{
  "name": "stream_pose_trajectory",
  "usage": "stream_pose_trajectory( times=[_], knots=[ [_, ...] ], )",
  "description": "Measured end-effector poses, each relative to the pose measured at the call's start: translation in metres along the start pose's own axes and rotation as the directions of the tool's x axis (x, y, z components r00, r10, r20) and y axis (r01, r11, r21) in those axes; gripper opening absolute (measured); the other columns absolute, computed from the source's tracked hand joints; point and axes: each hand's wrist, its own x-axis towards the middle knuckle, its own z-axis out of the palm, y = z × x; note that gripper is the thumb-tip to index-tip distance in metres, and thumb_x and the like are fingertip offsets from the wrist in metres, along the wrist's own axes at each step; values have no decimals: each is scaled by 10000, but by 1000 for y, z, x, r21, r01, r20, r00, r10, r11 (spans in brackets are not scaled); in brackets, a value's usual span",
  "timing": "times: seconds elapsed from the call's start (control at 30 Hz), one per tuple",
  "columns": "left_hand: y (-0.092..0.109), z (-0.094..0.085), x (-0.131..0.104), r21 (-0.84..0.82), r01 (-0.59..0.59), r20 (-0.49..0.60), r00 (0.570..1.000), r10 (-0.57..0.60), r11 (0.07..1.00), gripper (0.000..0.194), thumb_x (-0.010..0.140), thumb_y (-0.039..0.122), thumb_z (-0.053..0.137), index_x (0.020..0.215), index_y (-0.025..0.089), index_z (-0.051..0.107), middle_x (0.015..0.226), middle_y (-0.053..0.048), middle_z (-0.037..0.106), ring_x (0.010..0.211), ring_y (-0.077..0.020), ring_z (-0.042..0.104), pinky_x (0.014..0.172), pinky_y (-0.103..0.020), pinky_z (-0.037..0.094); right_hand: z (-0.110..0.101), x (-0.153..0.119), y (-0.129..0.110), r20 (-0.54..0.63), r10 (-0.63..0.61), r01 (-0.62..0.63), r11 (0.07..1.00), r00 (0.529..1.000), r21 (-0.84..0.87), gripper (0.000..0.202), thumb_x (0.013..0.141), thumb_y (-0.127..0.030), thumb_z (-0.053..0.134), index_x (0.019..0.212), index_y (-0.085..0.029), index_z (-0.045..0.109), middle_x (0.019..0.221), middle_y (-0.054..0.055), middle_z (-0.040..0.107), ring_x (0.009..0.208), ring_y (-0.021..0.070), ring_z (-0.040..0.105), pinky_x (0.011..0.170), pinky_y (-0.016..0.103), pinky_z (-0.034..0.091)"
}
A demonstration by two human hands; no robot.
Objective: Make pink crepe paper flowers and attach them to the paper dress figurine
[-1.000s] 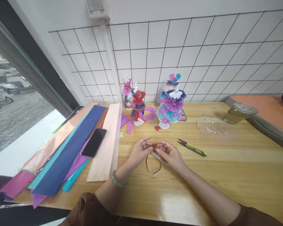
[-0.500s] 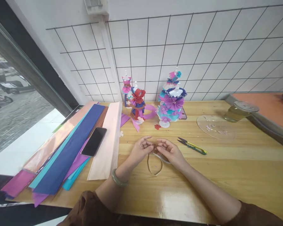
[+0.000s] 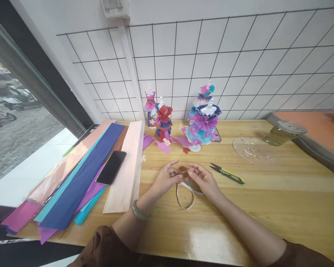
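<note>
A small brown pleated paper rosette is pinched between my two hands above the table. My left hand grips its left side with thumb and fingers. On the right edge, my right hand holds it with thumb and fingertips. A thin pale strip loops down below the rosette, brown on one face and whitish on the other; its upper end is hidden by the hands. Yellow and green thread snips lie right of my right hand. A red paper flower rests just beyond the hands.
Paper-dressed mini mannequins stand at the back, with a larger purple and blue one to the right. Leftward are folded coloured papers and a phone. A clear plate and a lidded jar sit at right.
The rosette has tilted so its pleated face shows more. The strip loop has swung slightly right and shows more of its white face. The purple ribbon by the mannequins has flattened.
</note>
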Motion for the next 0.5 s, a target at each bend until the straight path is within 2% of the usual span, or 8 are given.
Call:
stream_pose_trajectory(
  times=[0.13,0.3,0.5],
  knots=[
    [1,0,0,-14,1,0,1000,-1,1000,648,593,246,711,1153,149,399,682,7,589,602,-106,557,622,-258,428,1,0,2,-10,-23,22,999,1000,-48,407,658,-387,659,987,-199,510,741,7,565,704,139,562,690,299,466],
    [4,-3,-2,-24,32,15,999,-32,999,655,599,271,705,1164,152,396,673,21,579,565,-92,540,601,-249,414,-1,0,2,-35,-52,47,993,998,-112,412,672,-378,646,1011,-194,501,733,8,572,688,136,558,670,291,450],
    [6,-8,-1,-41,93,62,994,-90,995,674,596,269,710,1183,168,395,655,32,556,544,-84,524,581,-242,386,-6,2,1,-14,-55,53,992,998,-117,430,666,-357,656,1029,-196,492,738,11,587,700,139,566,694,300,447]
  ],
)
